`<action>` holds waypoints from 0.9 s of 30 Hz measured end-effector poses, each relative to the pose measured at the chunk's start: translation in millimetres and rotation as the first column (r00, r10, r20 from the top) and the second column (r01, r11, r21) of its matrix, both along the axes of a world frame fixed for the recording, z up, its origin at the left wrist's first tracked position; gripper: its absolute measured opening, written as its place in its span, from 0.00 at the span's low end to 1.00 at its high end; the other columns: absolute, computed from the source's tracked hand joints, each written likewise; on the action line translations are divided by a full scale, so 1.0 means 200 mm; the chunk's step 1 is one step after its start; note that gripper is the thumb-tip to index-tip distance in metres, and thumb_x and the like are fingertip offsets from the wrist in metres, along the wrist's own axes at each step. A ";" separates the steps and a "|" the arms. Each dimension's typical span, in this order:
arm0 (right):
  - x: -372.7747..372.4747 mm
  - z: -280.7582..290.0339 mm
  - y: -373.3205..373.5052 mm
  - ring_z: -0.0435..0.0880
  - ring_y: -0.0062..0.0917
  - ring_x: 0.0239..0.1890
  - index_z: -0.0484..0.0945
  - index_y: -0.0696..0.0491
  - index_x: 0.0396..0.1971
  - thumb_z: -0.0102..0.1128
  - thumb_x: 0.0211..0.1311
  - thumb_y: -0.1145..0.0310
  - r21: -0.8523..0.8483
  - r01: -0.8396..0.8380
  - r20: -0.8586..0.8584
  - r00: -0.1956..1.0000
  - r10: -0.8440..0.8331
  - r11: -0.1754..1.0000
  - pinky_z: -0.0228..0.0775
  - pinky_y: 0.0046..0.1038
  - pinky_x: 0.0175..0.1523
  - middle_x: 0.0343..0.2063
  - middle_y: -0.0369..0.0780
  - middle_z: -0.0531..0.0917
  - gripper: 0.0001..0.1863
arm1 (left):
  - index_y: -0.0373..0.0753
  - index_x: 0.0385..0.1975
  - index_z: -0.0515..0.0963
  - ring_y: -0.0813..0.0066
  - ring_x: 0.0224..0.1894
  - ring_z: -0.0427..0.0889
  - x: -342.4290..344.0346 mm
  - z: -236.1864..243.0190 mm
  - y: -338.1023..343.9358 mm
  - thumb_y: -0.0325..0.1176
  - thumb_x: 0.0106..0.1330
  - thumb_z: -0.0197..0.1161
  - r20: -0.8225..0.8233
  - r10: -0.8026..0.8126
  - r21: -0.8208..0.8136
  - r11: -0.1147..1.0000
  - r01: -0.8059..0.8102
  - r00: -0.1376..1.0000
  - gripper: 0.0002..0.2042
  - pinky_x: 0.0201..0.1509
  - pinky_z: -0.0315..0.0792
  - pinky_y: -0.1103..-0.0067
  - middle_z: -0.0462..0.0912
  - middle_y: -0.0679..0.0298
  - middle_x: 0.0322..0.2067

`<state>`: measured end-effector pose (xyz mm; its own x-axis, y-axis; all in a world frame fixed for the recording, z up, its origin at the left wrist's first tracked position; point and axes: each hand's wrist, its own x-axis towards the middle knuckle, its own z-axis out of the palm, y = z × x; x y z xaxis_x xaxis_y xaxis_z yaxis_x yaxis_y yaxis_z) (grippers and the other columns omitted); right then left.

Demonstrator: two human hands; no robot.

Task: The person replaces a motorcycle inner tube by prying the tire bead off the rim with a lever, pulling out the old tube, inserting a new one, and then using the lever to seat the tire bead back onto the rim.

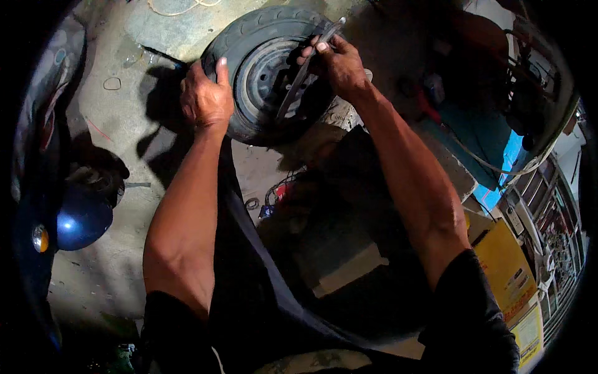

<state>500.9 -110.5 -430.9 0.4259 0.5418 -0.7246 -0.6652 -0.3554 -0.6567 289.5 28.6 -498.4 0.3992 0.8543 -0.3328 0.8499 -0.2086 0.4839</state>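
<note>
A small black tyre [249, 30] on a dark metal rim [261, 78] is in front of me at the top of the view. My left hand [207, 98] grips the tyre's left side, its thumb on the near sidewall and the fingers partly hidden behind the edge. In my right hand [344, 67] is a long metal tyre lever [300, 84], held near its upper end with the thumb along it. The lever slants down to the left across the rim, and its lower tip is by the rim's near edge. Shadow hides whether it touches the bead.
A dark blue rounded vehicle part [84, 215] with an orange lamp [40, 238] is at the left. Yellow cardboard boxes [507, 268] and a metal rack [551, 212] stand at the right. A small black ring [251, 204] lies on the concrete floor [106, 274] below the wheel.
</note>
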 end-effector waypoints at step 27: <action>-0.16 -0.03 -0.13 0.83 0.32 0.30 0.69 0.56 0.45 0.50 0.77 0.68 -0.097 0.393 0.176 0.911 -0.372 0.915 0.80 0.35 0.38 0.29 0.41 0.79 0.07 | 0.34 0.55 0.75 0.45 0.54 0.78 0.04 0.03 -0.03 0.56 0.69 0.60 -0.012 0.013 -0.019 1.000 -0.014 1.000 0.29 0.59 0.71 0.59 0.82 0.48 0.51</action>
